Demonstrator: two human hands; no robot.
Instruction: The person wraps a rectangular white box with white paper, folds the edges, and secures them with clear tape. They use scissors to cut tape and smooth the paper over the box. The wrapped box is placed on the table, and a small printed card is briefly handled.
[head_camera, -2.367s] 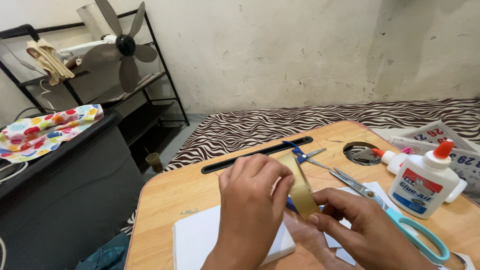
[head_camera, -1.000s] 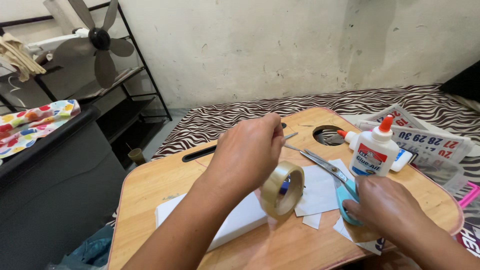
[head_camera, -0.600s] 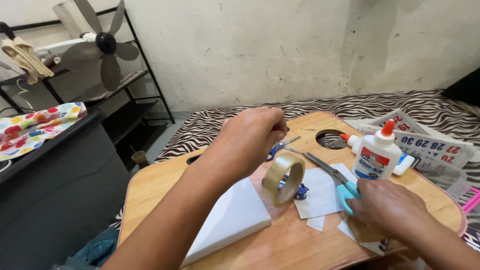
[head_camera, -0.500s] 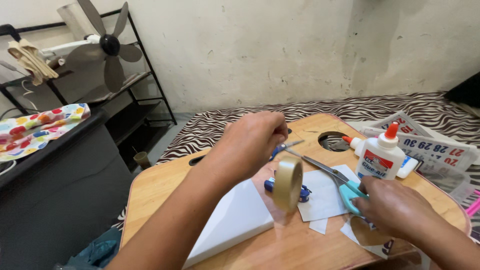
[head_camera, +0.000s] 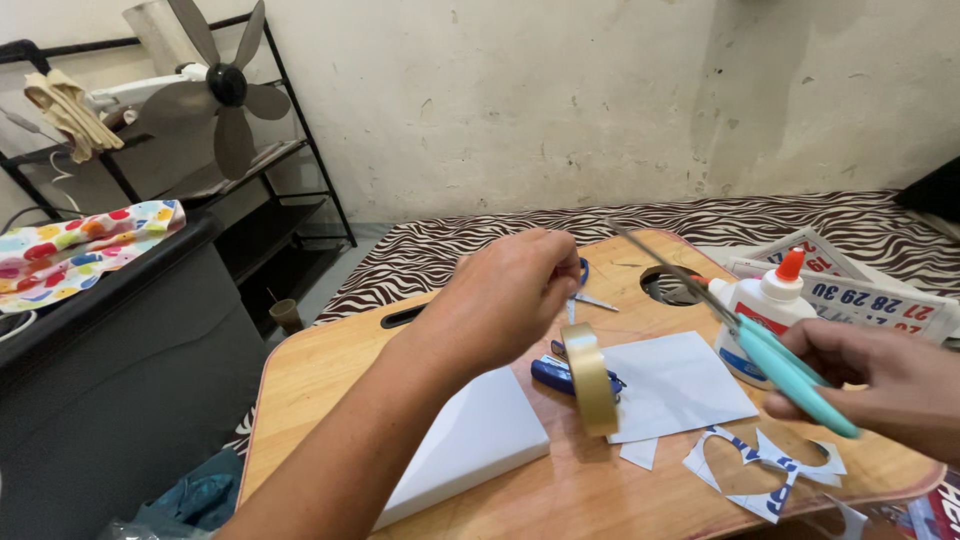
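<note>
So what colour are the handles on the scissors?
Light teal, a blue-green. The head view shows the scissors held in the right hand.

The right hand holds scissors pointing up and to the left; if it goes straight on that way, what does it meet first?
Probably the left hand: the scissors in the right hand aim their tips just above its fingers. Depth is unclear, so they might pass behind it.

Right hand (head_camera: 880, 385) cut off at frame edge — glue bottle (head_camera: 765, 315) partly hidden behind scissors (head_camera: 770, 355).
</note>
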